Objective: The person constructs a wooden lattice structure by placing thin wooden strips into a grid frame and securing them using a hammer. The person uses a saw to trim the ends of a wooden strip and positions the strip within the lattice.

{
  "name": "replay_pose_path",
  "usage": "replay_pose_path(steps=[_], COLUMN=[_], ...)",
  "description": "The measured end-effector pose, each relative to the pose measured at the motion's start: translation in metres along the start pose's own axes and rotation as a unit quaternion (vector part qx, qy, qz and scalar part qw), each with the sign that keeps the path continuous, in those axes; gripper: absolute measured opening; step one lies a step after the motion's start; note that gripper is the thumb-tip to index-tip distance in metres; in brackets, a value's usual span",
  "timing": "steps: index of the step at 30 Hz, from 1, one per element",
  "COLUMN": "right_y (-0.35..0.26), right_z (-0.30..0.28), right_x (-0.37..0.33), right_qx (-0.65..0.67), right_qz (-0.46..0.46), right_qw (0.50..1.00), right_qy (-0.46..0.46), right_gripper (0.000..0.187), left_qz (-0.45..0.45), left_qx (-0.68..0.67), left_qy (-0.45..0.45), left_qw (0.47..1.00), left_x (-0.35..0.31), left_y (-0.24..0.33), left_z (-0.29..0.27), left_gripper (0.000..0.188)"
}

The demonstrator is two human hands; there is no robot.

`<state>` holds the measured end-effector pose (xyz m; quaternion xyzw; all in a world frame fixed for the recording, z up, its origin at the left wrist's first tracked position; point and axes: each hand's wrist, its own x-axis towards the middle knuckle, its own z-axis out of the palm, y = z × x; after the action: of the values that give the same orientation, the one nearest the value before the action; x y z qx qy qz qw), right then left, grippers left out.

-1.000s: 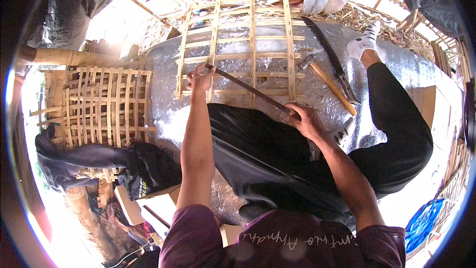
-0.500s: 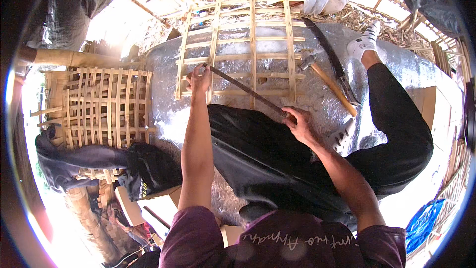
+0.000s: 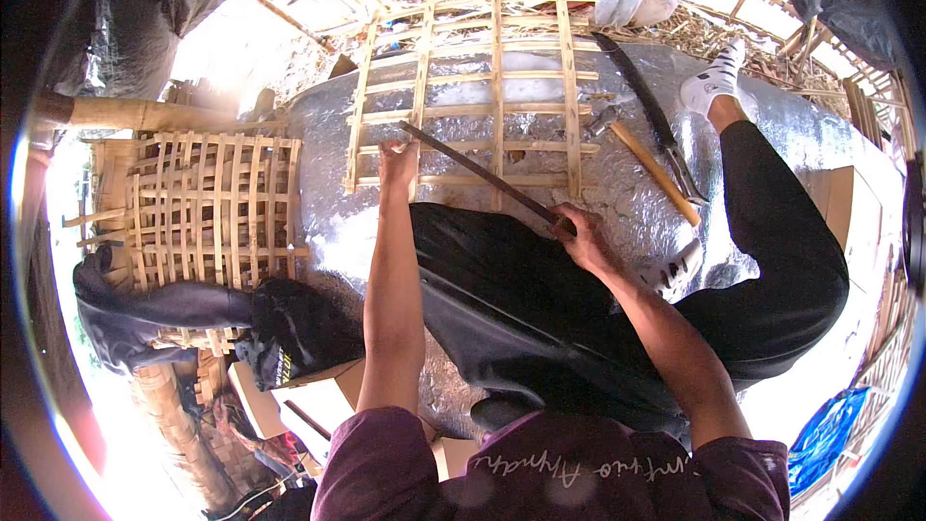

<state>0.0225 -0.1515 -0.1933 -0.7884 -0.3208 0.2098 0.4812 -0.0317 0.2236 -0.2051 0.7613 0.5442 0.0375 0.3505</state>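
Observation:
My right hand [image 3: 584, 239] is closed round the near end of a long, thin, dark bar [image 3: 482, 172], which slants up to the left over a bamboo lattice [image 3: 497, 87]. Just below the bar's far tip is my left hand [image 3: 396, 162], its fingers curled, at the lattice's lower left part. Whether it pinches a bamboo strip or something small is too unclear to see. The open lattice of pale split-bamboo strips lies beyond my lap. To its right lie a hammer [image 3: 656, 172] with a wooden handle and a long dark curved blade [image 3: 641, 87].
A denser woven bamboo panel [image 3: 212, 198] is at the left, with dark cloth [image 3: 299, 328] over its near side. A silvery sheet [image 3: 328, 169] covers the ground under the lattice. My legs in black trousers [image 3: 781, 222] stretch across the right. Blue plastic [image 3: 828, 439] lies at the lower right.
My left hand has come slightly nearer, off the bar's far tip, which now shows bare above it. My right hand still holds the near end. The whole view has shifted slightly.

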Motion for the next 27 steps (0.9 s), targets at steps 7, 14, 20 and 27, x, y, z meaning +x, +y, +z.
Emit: replay_pose_path(steps=[7, 14, 20, 27], right_y=[-0.010, -0.049, -0.044, -0.038], right_z=[0.006, 0.032, 0.066, 0.063], right_x=[0.006, 0.024, 0.037, 0.048], right_qx=[0.023, 0.051, 0.041, 0.063], right_qz=[-0.035, -0.020, -0.069, -0.049], right_qw=[0.998, 0.998, 0.997, 0.997], right_qy=[0.046, 0.001, -0.007, 0.005], right_gripper=[0.028, 0.030, 0.025, 0.028], left_qz=[-0.045, -0.087, -0.147, -0.069], left_qx=[-0.256, -0.372, -0.359, -0.270], left_qy=[-0.041, -0.153, -0.106, -0.001], left_qw=[0.965, 0.912, 0.915, 0.960], left_x=[0.024, -0.030, -0.058, -0.043], left_y=[-0.030, 0.011, 0.037, 0.012], left_z=[-0.004, -0.029, -0.028, -0.022], left_gripper=[0.046, 0.084, 0.082, 0.031])
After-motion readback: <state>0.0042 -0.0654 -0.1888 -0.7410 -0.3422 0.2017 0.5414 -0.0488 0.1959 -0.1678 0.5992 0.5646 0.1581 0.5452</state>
